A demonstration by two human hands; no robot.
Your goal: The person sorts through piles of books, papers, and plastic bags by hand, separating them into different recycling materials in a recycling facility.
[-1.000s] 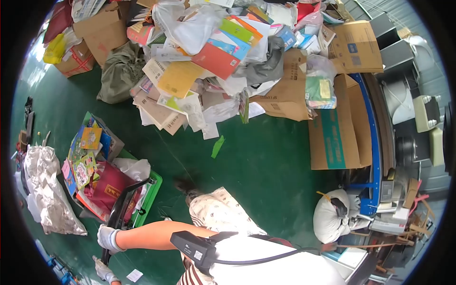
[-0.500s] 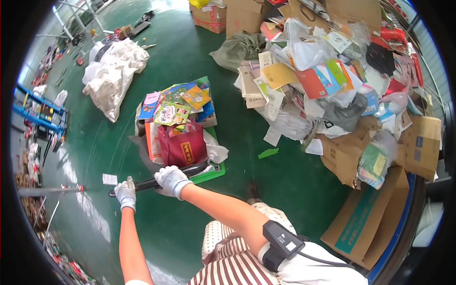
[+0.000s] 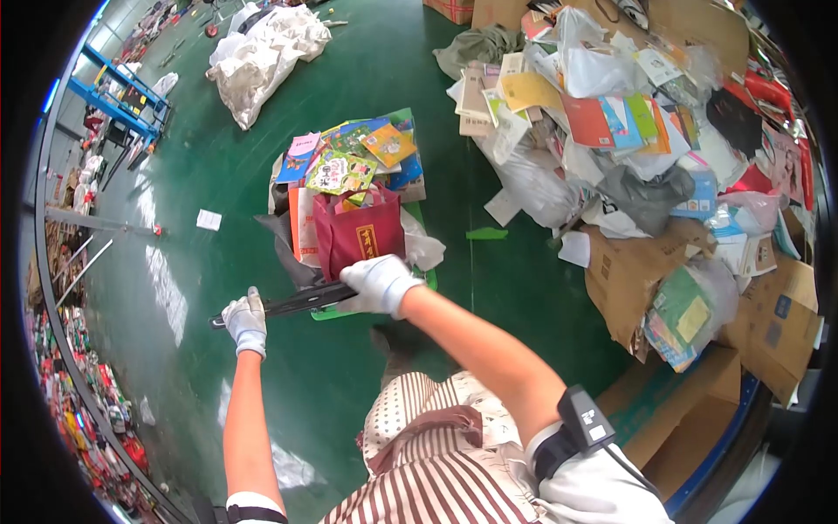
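Note:
Both my gloved hands grip the black push handle (image 3: 297,302) of a green cart (image 3: 371,307). My left hand (image 3: 245,320) holds the handle's left end, and my right hand (image 3: 377,284) holds its right end close to the load. On the cart stand a dark red paper bag (image 3: 356,239), white bags, and a stack of colourful books (image 3: 349,157). My right upper arm wears a black strapped device (image 3: 583,423).
A big heap of books, paper, cardboard and plastic bags (image 3: 628,148) fills the right side. A white sack (image 3: 262,48) lies at the upper left, near blue racks (image 3: 118,96). A green scrap (image 3: 486,233) and a white slip (image 3: 208,219) lie on the green floor.
My view has swung left, away from the conveyor and boxes. The cart and handle now sit centre frame, and my arms stretch further out along the handle.

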